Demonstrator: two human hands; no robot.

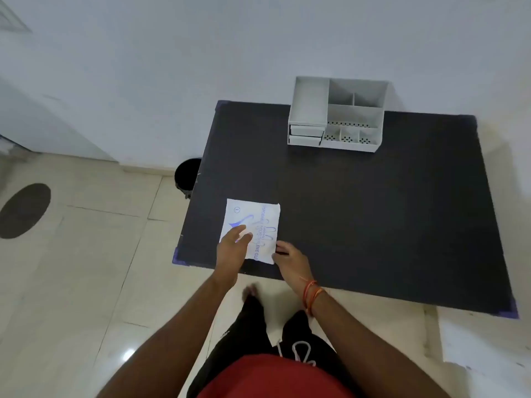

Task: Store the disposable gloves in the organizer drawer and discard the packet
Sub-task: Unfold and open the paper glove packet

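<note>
A flat white glove packet (255, 219) with blue print lies near the front left corner of the black table (359, 211). My left hand (231, 247) rests flat on the packet's near left part, fingers spread. My right hand (287, 255) touches the packet's near right corner, fingers curled at its edge; whether it grips the corner is unclear. At the table's far edge stands a white desk organizer (336, 116) with open compartments on top and two small shut drawers (306, 135) on its left front.
A black waste bin (186, 175) stands on the tiled floor just left of the table, by the wall. A dark round patch (24, 211) marks the floor at far left. My legs are close to the table's front edge.
</note>
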